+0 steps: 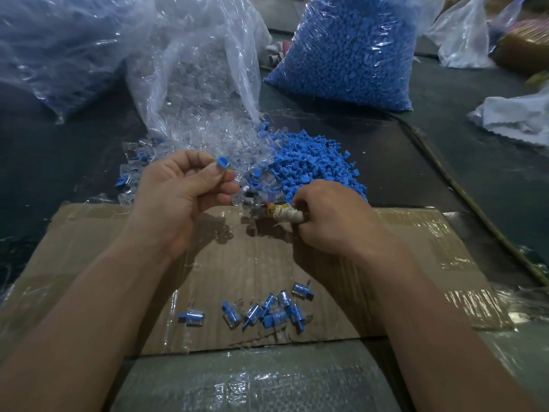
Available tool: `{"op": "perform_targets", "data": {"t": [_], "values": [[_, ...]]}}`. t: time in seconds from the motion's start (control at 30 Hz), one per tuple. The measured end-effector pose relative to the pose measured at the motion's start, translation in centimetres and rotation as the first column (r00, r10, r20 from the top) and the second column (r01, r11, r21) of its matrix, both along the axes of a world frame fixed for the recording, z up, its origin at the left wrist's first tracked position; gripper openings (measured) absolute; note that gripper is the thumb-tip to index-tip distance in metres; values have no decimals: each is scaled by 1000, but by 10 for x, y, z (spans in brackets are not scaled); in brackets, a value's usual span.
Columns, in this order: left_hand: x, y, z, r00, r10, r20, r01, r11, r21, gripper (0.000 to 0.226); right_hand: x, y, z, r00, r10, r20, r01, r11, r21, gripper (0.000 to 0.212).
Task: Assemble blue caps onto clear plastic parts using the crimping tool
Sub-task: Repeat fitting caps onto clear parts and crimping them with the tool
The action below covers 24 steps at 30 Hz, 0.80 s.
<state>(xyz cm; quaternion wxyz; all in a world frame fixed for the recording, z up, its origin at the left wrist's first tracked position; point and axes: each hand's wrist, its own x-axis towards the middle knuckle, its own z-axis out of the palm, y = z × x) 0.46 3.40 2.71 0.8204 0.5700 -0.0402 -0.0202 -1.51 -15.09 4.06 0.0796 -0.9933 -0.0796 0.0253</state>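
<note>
1. The left hand [181,188] is curled, and its thumb and fingers pinch a blue cap [222,161] seated on a clear plastic part [237,178], raised just above the spilled heaps.
2. The cap sits at the fingertips [214,173], above the thumbnail; the clear part shows just past them and is hard to make out against the heap behind.
3. The right hand [328,215] is clenched around the crimping tool [274,212], whose handle is wrapped in pale cloth; its metal head points left toward the left hand, a small gap between them.
4. Loose blue caps [315,166] form a heap just beyond the right hand, touching a spill of clear plastic parts [208,135] from an open clear bag [193,69].
5. Finished capped pieces [267,312] lie scattered near the front edge of a taped cardboard sheet [416,242], between the two forearms.
6. The cardboard rests on a dark table [430,138]; at its far side stands a full bag of blue caps [353,49], with another plastic bag [59,46] at the far left corner.
7. A white cloth [517,117] lies toward the right edge.
</note>
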Motion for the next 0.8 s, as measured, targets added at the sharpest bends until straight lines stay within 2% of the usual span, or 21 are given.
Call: {"op": "perform_targets", "data": {"t": [0.17, 0.23, 0.37, 0.7, 0.8], "values": [[-1, -2, -1, 1000, 7, 16, -7, 1000, -13, 12, 1, -8, 1, 979, -121, 166, 101, 987, 126, 11], [-2, -3, -2, 1000, -5, 29, 5, 1000, 3, 13, 0, -6, 2, 972, -139, 189, 102, 976, 193, 15], [-3, -5, -3, 998, -8, 58, 7, 1000, 17, 13, -5, 4, 3, 978, -79, 191, 22, 960, 280, 18], [-6, -8, -1, 996, -4, 93, -3, 998, 66, 5, -7, 11, 0, 991, 15, 133, -53, 956, 289, 23], [-7, -9, 0, 996, -2, 92, -4, 997, 75, 10, -7, 11, 2, 992, 27, 123, -61, 957, 283, 23]]}}
